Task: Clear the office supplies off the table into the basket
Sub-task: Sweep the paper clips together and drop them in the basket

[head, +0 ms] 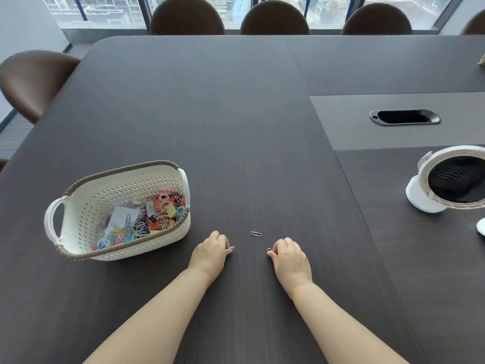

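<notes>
One long dark table (236,127) fills the meeting room, with four brown chairs (187,17) plainly in view beyond and to the left of the hands, and a sliver of a fifth at the far right. One cream lattice basket (126,185) stands just left of the left hand (211,252), holding a heap of coloured clips (157,216). One white desk fan (420,190) sits well to the right of the right hand (290,256). Both hands rest on the tabletop with fingers curled: the left pinches a small silver clip (231,248) and the right pinches a small gold-coloured clip (269,249). One loose paper clip (256,234) lies flat between the hands, just beyond the fingertips, touching neither. The surface is dark wood grain in joined panels, with one oval cable slot (404,117) far beyond the right hand. Windows (105,9) run behind the chairs.
</notes>
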`<state>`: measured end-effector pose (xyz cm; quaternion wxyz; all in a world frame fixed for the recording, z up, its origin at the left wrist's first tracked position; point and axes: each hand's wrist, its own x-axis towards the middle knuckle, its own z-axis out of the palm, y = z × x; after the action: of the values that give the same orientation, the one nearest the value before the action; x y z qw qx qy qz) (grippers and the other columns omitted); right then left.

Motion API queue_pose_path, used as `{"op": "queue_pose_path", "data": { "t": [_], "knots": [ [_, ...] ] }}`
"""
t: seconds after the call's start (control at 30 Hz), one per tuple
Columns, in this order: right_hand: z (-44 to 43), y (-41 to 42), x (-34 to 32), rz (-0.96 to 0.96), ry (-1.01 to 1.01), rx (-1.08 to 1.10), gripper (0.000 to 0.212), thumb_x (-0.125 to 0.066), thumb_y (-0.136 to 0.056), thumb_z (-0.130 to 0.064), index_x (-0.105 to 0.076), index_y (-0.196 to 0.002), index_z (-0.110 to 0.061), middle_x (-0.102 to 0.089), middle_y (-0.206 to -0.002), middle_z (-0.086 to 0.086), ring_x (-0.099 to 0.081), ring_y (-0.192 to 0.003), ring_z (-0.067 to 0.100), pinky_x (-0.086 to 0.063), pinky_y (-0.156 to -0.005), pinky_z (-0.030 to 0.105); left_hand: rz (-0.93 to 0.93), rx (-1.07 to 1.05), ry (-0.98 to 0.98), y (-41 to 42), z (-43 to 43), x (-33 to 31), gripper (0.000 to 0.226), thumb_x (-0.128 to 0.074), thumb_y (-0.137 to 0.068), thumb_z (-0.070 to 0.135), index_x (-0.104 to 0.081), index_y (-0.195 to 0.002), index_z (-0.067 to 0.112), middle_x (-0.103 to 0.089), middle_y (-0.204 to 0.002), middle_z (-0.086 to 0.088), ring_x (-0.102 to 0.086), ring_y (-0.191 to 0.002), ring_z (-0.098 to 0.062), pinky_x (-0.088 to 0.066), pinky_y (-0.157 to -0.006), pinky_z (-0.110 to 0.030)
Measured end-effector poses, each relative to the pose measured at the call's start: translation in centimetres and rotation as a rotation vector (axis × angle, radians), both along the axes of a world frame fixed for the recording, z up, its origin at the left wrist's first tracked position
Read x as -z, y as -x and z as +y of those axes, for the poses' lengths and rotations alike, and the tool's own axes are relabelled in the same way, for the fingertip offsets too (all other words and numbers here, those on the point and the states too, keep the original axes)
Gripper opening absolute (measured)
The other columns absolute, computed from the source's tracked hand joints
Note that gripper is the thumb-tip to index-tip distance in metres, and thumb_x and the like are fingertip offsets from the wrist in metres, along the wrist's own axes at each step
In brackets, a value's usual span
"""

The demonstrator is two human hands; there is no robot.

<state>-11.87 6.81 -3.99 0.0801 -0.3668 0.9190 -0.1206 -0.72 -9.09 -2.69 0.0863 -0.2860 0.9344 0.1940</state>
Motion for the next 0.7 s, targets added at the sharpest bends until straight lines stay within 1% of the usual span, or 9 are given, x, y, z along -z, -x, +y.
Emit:
{"op": "queue_pose_path", "data": {
  "t": [0.1, 0.2, 0.33, 0.37, 0.43, 0.5, 0.57, 0.63, 0.7],
  "knots": [
    [-0.2, 0.1, -0.2, -0.014, -0.047, 0.016, 0.019, -0.069, -0.082, -0.023, -0.058, -0.079, -0.008, -0.057, -0.080, 0.007, -0.057, -0.071, 0.025, -0.045, -0.059, 0.034, -0.012, 0.012, 0.017, -0.3, 0.0, 0.0, 0.021, -0.041, -0.097, 0.031, -0.052, -0.104, 0.014, -0.049, -0.110, -0.004, -0.054, -0.099, -0.022, -0.040, -0.081, -0.031],
    [0.0, 0.3, -0.5, -0.075, -0.079, -0.015, 0.022, -0.042, -0.097, -0.026, -0.053, -0.101, -0.008, -0.053, -0.102, 0.007, -0.052, -0.095, 0.025, -0.039, -0.077, 0.032, -0.002, 0.021, 0.040, -0.7, 0.2, -0.1, 0.023, -0.041, -0.097, 0.032, -0.052, -0.105, 0.014, -0.051, -0.109, -0.004, -0.054, -0.098, -0.024, -0.039, -0.079, -0.032],
    [0.8, 0.6, -0.9, -0.273, 0.144, 0.124, 0.008, -0.050, -0.094, -0.021, -0.052, -0.089, -0.015, -0.053, -0.090, -0.003, -0.053, -0.087, 0.020, -0.034, -0.071, 0.025, 0.064, 0.026, 0.044, -1.5, 0.4, -0.2, 0.021, -0.040, -0.098, 0.029, -0.052, -0.104, 0.013, -0.054, -0.107, -0.003, -0.055, -0.095, -0.024, -0.039, -0.077, -0.031],
    [1.0, 0.7, -1.1, -0.330, 0.206, 0.164, 0.006, -0.052, -0.092, -0.017, -0.056, -0.095, -0.014, -0.053, -0.089, -0.004, -0.052, -0.084, 0.018, -0.034, -0.072, 0.024, 0.079, 0.026, 0.046, -1.7, 0.3, -0.2, 0.021, -0.040, -0.097, 0.028, -0.052, -0.103, 0.012, -0.055, -0.105, -0.003, -0.055, -0.094, -0.024, -0.039, -0.077, -0.032],
    [1.3, 0.9, -1.3, -0.374, 0.274, 0.184, 0.021, -0.051, -0.092, -0.010, -0.058, -0.112, -0.012, -0.055, -0.094, -0.005, -0.052, -0.086, 0.017, -0.037, -0.078, 0.023, 0.133, 0.016, 0.049, -2.1, 0.2, -0.2, 0.017, -0.046, -0.095, 0.024, -0.056, -0.101, 0.011, -0.058, -0.099, -0.004, -0.057, -0.089, -0.026, -0.042, -0.074, -0.035],
    [1.5, 0.9, -1.4, -0.367, 0.305, 0.176, 0.020, -0.047, -0.092, -0.004, -0.060, -0.106, -0.010, -0.057, -0.096, -0.002, -0.055, -0.089, 0.019, -0.041, -0.079, 0.026, 0.197, 0.036, 0.052, -2.3, 0.0, -0.2, 0.008, -0.063, -0.085, 0.015, -0.063, -0.093, 0.011, -0.062, -0.085, -0.006, -0.062, -0.073, -0.029, -0.049, -0.061, -0.035],
    [1.5, 0.9, -1.6, -0.405, 0.302, 0.203, 0.022, -0.042, -0.088, 0.003, -0.057, -0.090, -0.013, -0.054, -0.087, -0.005, -0.054, -0.084, 0.020, -0.043, -0.075, 0.031, 0.218, 0.076, 0.068, -2.4, -0.2, -0.1, 0.015, -0.077, -0.071, 0.008, -0.067, -0.081, 0.014, -0.059, -0.069, -0.004, -0.060, -0.053, -0.027, -0.047, -0.043, -0.029],
    [1.6, 0.9, -1.7, -0.448, 0.271, 0.237, 0.028, -0.036, -0.083, 0.007, -0.050, -0.083, -0.018, -0.050, -0.080, -0.008, -0.052, -0.081, 0.020, -0.043, -0.074, 0.034, 0.232, 0.086, 0.070, -2.3, -0.3, -0.1, 0.015, -0.079, -0.068, 0.008, -0.068, -0.076, 0.015, -0.057, -0.067, -0.004, -0.057, -0.048, -0.026, -0.044, -0.039, -0.027],
    [1.5, 0.7, -1.9, -0.470, 0.227, 0.251, 0.028, -0.033, -0.083, 0.005, -0.048, -0.082, -0.018, -0.052, -0.083, -0.006, -0.051, -0.084, 0.023, -0.042, -0.075, 0.035, 0.247, 0.055, 0.039, -2.4, -0.1, -0.6, 0.005, -0.072, -0.078, 0.010, -0.068, -0.080, 0.013, -0.058, -0.075, -0.006, -0.058, -0.054, -0.029, -0.044, -0.044, -0.030]
  ]
}}
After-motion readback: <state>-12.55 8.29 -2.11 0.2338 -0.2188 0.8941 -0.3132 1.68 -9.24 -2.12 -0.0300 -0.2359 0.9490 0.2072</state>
